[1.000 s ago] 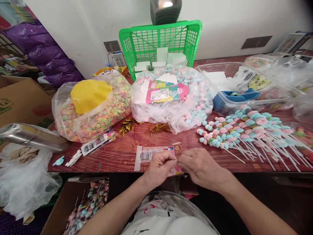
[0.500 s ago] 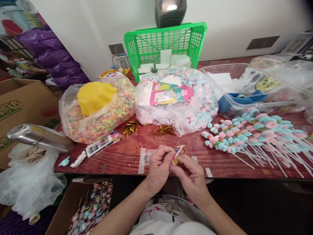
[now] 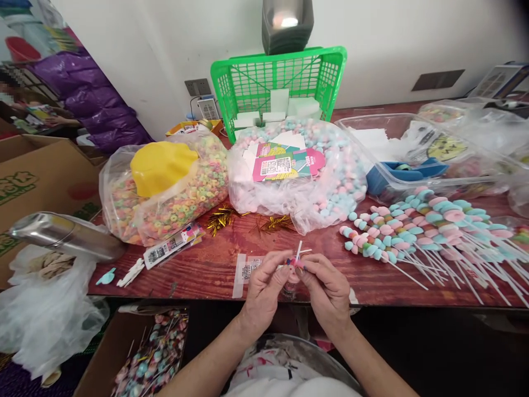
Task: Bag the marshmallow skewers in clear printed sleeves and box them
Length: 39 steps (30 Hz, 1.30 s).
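Note:
Over the table's front edge, my left hand (image 3: 264, 286) and my right hand (image 3: 328, 289) meet at the fingertips. Both pinch a small pink-and-blue piece (image 3: 295, 263), partly covered by the thumbs; its exact kind does not show. A short white stick (image 3: 299, 250) points up from between the fingers, with another thin white bit beside it. Just left of my hands, a clear strip with a printed label (image 3: 248, 270) lies flat on the table. To the right is a pile of pink and blue candy skewers (image 3: 413, 223) on white sticks.
Behind my hands are a bag of pink and blue candies (image 3: 343, 182) and a bag of ring candies (image 3: 182, 193). A green basket (image 3: 215, 69) stands at the back. A metal flask (image 3: 66, 237) lies left, a clear tub (image 3: 382, 118) right. A carton of candy sticks (image 3: 95, 353) sits below.
My right hand has closed in, and both hands now pinch the small piece. The piece has turned, so its white stick points more upright. The view has shifted slightly.

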Each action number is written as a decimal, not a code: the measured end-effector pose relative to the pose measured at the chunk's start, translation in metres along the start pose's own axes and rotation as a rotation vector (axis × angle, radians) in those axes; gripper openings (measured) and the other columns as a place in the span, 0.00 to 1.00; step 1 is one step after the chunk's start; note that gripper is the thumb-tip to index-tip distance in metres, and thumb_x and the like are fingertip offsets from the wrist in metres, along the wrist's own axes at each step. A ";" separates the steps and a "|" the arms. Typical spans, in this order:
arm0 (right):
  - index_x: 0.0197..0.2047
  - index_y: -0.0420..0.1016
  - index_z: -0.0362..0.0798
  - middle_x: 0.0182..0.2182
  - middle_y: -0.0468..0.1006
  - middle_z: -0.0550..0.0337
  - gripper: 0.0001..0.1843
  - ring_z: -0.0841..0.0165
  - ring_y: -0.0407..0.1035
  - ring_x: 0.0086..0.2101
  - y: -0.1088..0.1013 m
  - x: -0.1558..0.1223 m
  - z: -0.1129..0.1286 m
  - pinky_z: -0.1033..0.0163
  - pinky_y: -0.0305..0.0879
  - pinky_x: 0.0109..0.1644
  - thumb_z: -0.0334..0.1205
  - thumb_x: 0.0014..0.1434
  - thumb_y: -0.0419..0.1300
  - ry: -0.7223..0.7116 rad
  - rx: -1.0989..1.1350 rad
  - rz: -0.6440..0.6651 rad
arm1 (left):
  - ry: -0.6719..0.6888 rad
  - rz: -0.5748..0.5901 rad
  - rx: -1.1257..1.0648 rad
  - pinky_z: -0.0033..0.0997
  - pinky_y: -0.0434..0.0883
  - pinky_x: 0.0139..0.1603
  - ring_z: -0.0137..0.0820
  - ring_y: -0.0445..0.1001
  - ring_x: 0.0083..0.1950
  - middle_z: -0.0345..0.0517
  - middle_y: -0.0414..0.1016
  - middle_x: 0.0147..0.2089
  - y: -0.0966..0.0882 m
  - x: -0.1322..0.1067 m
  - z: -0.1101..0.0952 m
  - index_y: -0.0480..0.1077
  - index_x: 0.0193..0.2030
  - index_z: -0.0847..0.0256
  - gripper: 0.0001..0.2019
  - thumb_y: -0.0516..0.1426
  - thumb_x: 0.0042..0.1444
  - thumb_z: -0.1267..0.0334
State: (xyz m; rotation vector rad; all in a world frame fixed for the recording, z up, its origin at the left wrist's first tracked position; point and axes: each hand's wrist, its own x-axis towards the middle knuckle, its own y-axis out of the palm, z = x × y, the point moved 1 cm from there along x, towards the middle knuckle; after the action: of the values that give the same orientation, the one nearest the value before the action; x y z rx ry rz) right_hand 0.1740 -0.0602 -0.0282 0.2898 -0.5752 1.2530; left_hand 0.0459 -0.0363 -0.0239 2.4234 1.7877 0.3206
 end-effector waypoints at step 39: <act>0.40 0.75 0.54 0.28 0.78 0.59 0.13 0.61 0.67 0.34 -0.034 0.015 0.023 0.44 0.58 0.51 0.29 0.60 0.53 -0.710 -0.581 0.947 | -0.878 0.730 0.054 0.25 0.61 0.21 0.22 0.60 0.17 0.34 0.66 0.20 -0.027 -0.007 -0.021 0.69 0.25 0.59 0.25 0.64 0.39 0.37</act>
State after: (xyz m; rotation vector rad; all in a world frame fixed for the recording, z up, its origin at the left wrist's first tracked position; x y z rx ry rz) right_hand 0.2031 -0.0697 0.0025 -0.0713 -1.7921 1.7942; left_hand 0.0137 -0.0350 -0.0104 2.5264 0.5461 -0.6551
